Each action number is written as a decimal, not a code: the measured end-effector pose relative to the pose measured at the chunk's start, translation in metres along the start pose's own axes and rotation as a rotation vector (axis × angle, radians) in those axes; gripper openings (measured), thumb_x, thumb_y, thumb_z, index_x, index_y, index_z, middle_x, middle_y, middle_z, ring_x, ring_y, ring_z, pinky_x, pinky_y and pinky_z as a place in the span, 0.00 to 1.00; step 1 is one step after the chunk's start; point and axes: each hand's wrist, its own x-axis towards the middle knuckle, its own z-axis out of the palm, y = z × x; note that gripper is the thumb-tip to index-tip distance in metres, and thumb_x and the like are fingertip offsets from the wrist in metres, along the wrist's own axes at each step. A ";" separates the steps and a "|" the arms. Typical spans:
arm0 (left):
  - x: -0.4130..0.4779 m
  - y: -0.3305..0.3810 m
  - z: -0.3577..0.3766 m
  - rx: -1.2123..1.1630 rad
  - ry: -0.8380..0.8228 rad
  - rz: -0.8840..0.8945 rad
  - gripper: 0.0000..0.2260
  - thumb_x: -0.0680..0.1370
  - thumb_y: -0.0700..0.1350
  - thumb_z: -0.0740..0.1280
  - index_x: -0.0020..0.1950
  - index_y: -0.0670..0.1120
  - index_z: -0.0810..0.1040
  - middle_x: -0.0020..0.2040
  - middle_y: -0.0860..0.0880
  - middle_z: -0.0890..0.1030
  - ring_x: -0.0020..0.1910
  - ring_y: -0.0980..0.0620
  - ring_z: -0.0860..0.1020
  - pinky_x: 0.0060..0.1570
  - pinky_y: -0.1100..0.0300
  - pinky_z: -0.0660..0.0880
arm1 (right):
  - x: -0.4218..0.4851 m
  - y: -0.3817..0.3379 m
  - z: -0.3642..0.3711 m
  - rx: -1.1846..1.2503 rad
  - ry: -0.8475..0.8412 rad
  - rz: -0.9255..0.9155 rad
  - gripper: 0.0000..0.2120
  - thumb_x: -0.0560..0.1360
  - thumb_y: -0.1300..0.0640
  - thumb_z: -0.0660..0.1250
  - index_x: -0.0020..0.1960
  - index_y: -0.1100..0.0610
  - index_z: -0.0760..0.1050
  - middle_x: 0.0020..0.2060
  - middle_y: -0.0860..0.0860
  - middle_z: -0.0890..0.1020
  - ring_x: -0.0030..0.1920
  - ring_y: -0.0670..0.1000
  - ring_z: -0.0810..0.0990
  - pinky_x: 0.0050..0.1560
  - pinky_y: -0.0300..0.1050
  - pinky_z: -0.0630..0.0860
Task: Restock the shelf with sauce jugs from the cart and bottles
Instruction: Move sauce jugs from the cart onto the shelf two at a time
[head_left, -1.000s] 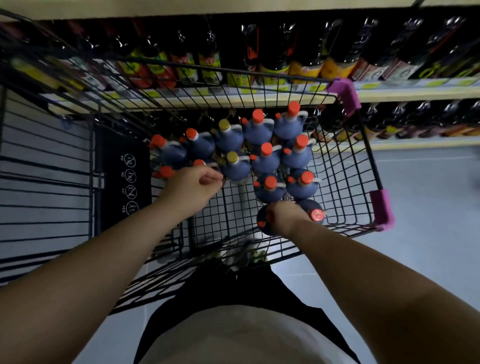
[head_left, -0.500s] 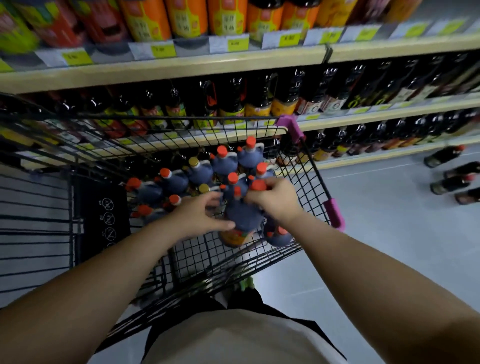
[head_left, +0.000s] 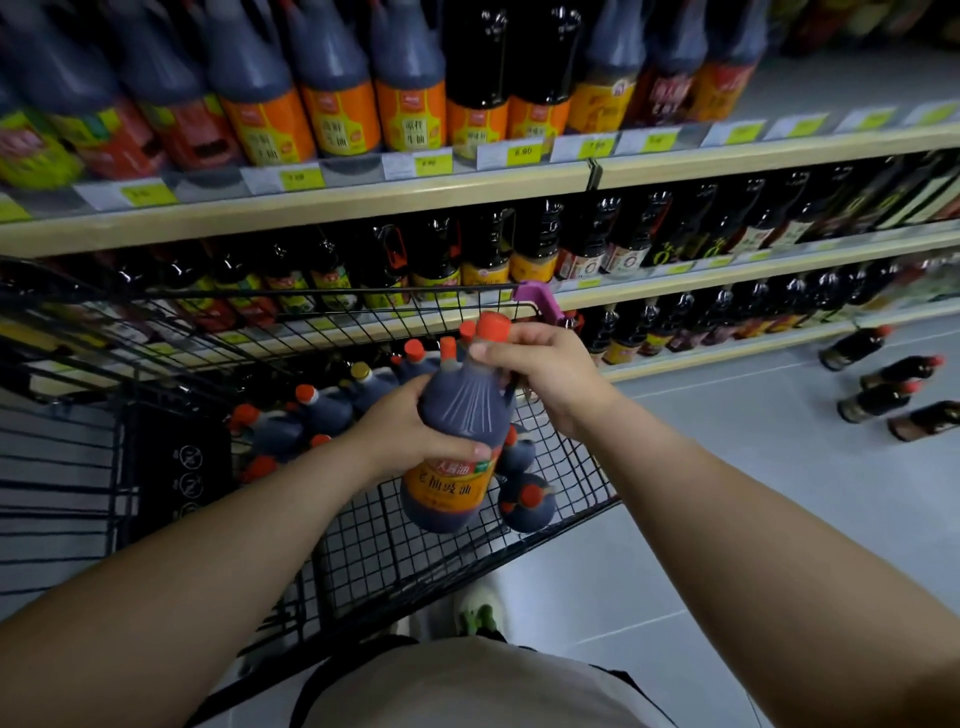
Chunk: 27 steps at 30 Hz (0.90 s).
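Observation:
A dark sauce jug (head_left: 457, 426) with an orange cap and an orange label hangs above the black wire cart (head_left: 363, 540), upright and slightly tilted. My right hand (head_left: 545, 374) grips its handle and neck just under the cap. My left hand (head_left: 415, 431) clasps the jug's body from the left. Several more jugs (head_left: 311, 410) with orange caps stand inside the cart below. The upper shelf (head_left: 363, 202) carries a row of similar orange-labelled jugs (head_left: 337, 104).
Lower shelves (head_left: 727, 270) hold rows of dark bottles. Several dark bottles (head_left: 883, 389) lie on the grey floor at the right. The cart's pink corner guard (head_left: 540, 299) sits close to the shelf edge. My shoe (head_left: 478, 613) shows below the cart.
Both hands have lifted one jug up out of the cart. My view has tilted upward, bringing the upper shelf of jugs into sight.

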 end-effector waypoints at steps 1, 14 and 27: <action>0.002 0.001 0.003 -0.041 0.019 -0.006 0.35 0.57 0.46 0.83 0.60 0.53 0.75 0.52 0.53 0.83 0.51 0.52 0.82 0.53 0.51 0.79 | -0.001 0.003 -0.005 0.022 -0.005 0.022 0.16 0.69 0.63 0.74 0.56 0.65 0.78 0.43 0.56 0.81 0.41 0.51 0.78 0.43 0.46 0.75; 0.037 0.044 0.050 -0.268 0.166 -0.081 0.36 0.53 0.58 0.81 0.57 0.50 0.78 0.48 0.49 0.85 0.46 0.46 0.84 0.50 0.47 0.80 | -0.037 0.070 -0.022 -0.100 0.018 0.112 0.45 0.59 0.58 0.82 0.69 0.56 0.61 0.57 0.52 0.78 0.59 0.52 0.79 0.61 0.52 0.77; 0.051 -0.022 0.046 0.045 0.251 0.001 0.27 0.74 0.52 0.71 0.70 0.48 0.68 0.58 0.51 0.77 0.55 0.52 0.77 0.45 0.61 0.74 | -0.039 0.122 -0.047 -0.124 0.458 0.189 0.39 0.50 0.43 0.82 0.57 0.54 0.74 0.46 0.51 0.85 0.45 0.52 0.85 0.47 0.55 0.83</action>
